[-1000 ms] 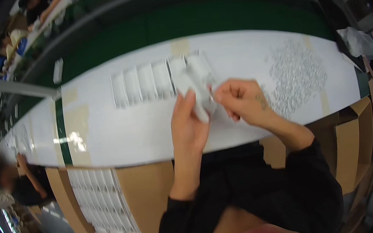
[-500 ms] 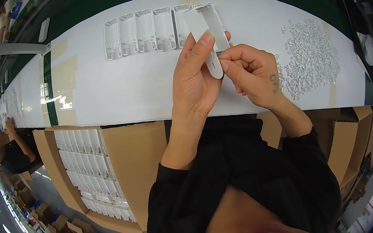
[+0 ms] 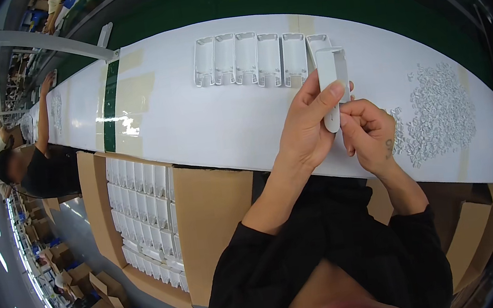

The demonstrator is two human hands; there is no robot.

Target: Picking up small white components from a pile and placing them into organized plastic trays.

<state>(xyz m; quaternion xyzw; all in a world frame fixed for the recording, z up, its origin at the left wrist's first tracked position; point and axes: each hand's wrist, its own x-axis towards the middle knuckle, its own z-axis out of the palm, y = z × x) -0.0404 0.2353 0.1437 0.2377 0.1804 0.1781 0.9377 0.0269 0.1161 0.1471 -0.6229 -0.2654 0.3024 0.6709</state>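
My left hand (image 3: 310, 122) grips a white plastic housing (image 3: 327, 75), a long hollow shell with a rounded lower end. Its thumb presses on the side wall. My right hand (image 3: 370, 131) pinches close against the housing's lower edge, its fingers curled; whatever lies between the fingertips is hidden. Beyond the hands, several similar open white housings (image 3: 245, 60) stand side by side in a row on the white table (image 3: 195, 129). The rightmost one is partly covered by the held housing. Right of my right hand spreads a pile of small clear plastic pieces (image 3: 436, 111).
An open cardboard box (image 3: 217, 218) below the table's near edge holds stacked rows of white housings (image 3: 143, 205). Another carton (image 3: 474, 231) stands at the lower right. At the far left, a person in black (image 3: 48, 170) works along the same table. A metal arm (image 3: 51, 42) crosses the upper left.
The view has swung, so table and hands appear farther right and lower. The held housing is turned more upright, its side wall toward me. The person at left now stretches an arm out.
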